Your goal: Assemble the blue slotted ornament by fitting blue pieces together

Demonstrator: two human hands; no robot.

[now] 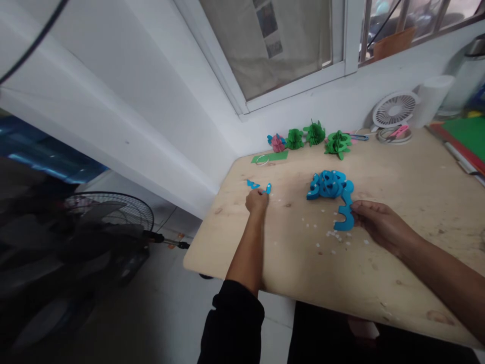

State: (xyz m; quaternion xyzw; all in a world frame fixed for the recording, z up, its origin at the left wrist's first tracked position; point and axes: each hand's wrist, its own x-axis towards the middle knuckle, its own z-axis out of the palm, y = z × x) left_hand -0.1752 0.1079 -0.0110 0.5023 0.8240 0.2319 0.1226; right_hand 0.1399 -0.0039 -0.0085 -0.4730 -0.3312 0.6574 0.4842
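Note:
My right hand [373, 220] pinches a curvy blue foam or paper cutout [346, 217] by its right edge, holding it over the table. Just behind it sits a bundle of similar blue cutouts [329, 184], bunched together with small white squares on them. Farther left, my left hand [256, 201] is closed low at the tabletop, its fingertips on a small curved blue piece [269, 188]. Another small blue piece [252, 184] lies just beyond those fingers.
Tiny white squares [333, 234] are scattered on the wooden table [295, 263]. Along the wall stand green paper shapes [315, 133] and a pink one [278, 143]. A green strip [280, 156], a small white fan [394, 110] and a tape roll [394, 135] lie near the back.

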